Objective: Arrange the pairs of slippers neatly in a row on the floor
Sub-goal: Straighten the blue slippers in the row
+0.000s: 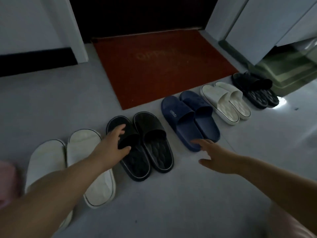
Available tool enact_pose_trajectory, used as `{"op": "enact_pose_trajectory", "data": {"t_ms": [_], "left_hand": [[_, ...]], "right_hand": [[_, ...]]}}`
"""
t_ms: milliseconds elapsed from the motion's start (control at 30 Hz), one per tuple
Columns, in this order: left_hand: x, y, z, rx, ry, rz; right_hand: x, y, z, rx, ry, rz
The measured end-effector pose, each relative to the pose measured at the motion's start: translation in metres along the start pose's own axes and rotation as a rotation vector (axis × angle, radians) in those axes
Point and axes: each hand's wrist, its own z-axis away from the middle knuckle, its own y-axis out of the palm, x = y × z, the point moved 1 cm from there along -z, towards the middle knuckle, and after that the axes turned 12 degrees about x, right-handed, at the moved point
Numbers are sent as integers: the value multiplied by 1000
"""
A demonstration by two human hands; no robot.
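Farthest left, the near white pair (51,162) lies under my forearm, its two slippers staggered, one heel closer to me than the other. If I drag my arm back carelessly, I could knock that pair further out of line.

Next, my left hand (114,143) grips the strap of the left black slipper (137,164), fingers over the top and thumb hooked at the strap's back edge. Its partner (155,140) sits just beside it on the floor (171,203). A crooked pull would probably twist this slipper away from its mate or bump it into the white pair.

My right hand (217,158) is empty, fingers spread, and its index tip reaches the heel of the navy pair (187,121); I cannot tell whether it touches. A nudge on only that near slipper could turn it and open a gap in the pair.

Beyond it, the far white pair (224,102) and the dark pair (257,91) sit in the row along the edge of the red mat (154,66), so a hard shove on the navy pair could, I judge, run into them.
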Motion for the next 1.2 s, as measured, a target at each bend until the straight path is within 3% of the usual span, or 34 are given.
{"op": "enact_pose_trajectory", "data": {"t_ms": [200,300,500,667,833,1033,1200], "left_hand": [[-85,48,-67,51,22,-145],[-123,69,-123,-14,-34,-182],[-150,111,-200,16,-521,-150],[-158,126,-187,-39,-665,-31],[-155,123,-176,-55,-670,59],[-144,130,-178,-289,-565,-42],[-139,137,-181,-355,-511,18]], "right_hand": [[-100,-91,-37,-83,-54,95],[-136,-141,-92,-146,-126,138],[-173,-143,-187,-72,-308,-70],[-172,-137,-190,-3,-426,-246],[-163,-137,-184,51,-462,-251],[-169,-132,-182,-3,-441,-176],[-171,-134,-176,-11,-411,-162]]}}
